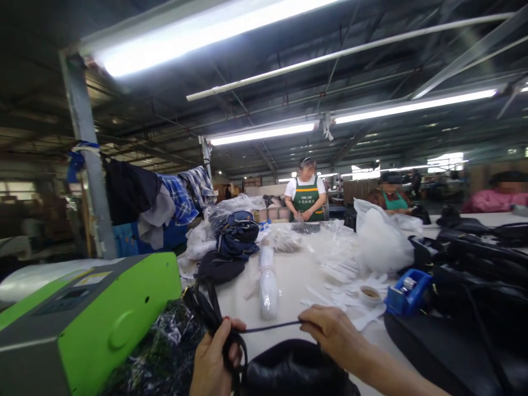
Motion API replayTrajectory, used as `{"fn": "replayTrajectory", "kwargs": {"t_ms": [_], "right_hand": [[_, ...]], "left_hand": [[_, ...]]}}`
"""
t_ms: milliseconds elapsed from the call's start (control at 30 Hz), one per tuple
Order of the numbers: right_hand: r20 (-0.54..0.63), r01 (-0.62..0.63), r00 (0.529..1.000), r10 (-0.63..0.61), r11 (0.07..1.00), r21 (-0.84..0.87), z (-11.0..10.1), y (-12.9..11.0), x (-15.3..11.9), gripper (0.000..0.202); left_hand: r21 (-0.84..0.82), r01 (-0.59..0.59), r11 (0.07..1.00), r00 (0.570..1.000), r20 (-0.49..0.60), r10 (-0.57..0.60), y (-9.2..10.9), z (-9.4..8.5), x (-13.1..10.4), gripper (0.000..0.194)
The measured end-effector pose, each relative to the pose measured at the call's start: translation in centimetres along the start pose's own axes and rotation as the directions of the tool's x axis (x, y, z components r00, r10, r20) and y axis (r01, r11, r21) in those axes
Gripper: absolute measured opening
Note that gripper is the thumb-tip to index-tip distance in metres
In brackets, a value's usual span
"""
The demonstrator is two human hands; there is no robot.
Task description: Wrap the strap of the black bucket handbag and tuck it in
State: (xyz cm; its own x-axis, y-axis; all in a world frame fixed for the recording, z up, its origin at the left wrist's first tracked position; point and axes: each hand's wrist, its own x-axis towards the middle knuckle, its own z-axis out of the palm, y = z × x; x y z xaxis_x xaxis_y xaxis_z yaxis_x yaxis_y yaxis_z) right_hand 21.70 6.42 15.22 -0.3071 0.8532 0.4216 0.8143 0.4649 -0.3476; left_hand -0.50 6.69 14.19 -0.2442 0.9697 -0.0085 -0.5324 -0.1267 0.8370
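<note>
A bundle of black strap (203, 303) is looped together in my left hand (216, 352), whose fingers are closed round it. From that bundle a single length runs taut to the right, its far part pinched in my right hand (330, 330). Just below the stretched strap sits a shiny black bag (295, 366), partly cut off by the lower edge of the view. Whether a buckle or clip is on the strap cannot be made out.
A green and grey machine (124, 308) stands at left, beside dark plastic wrap (165, 344). On the white table (295, 280) lie a clear plastic roll (269, 291), navy backpacks (235, 239), a blue tape dispenser (408, 291) and black bags (466, 330). Co-workers (306, 192) are across the table.
</note>
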Motion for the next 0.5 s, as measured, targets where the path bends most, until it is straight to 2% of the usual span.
{"fn": "replayTrajectory", "kwargs": {"t_ms": [133,300,400,500], "right_hand": [[-0.100,-0.017,0.995,0.017,1.000,-0.002,-2.0,3.2,-0.7,0.015],[-0.170,-0.164,0.971,0.170,0.985,0.048,-4.2,6.6,-0.8,0.018],[-0.229,-0.235,0.939,0.256,0.965,0.119,-5.4,7.6,-0.6,0.018],[-0.302,-0.284,0.888,0.346,0.930,0.233,-6.2,7.9,-0.5,0.019]], "left_hand": [[-0.010,-0.017,1.000,1.000,0.002,0.017,0.4,-0.1,-0.1,0.046],[-0.026,-0.039,0.999,0.997,-0.067,0.037,1.2,-0.3,-0.1,0.044],[-0.022,-0.027,0.999,0.997,-0.073,0.026,1.3,-0.4,0.1,0.044],[-0.030,-0.040,0.999,0.997,-0.067,0.038,1.2,-0.5,0.2,0.045]]}}
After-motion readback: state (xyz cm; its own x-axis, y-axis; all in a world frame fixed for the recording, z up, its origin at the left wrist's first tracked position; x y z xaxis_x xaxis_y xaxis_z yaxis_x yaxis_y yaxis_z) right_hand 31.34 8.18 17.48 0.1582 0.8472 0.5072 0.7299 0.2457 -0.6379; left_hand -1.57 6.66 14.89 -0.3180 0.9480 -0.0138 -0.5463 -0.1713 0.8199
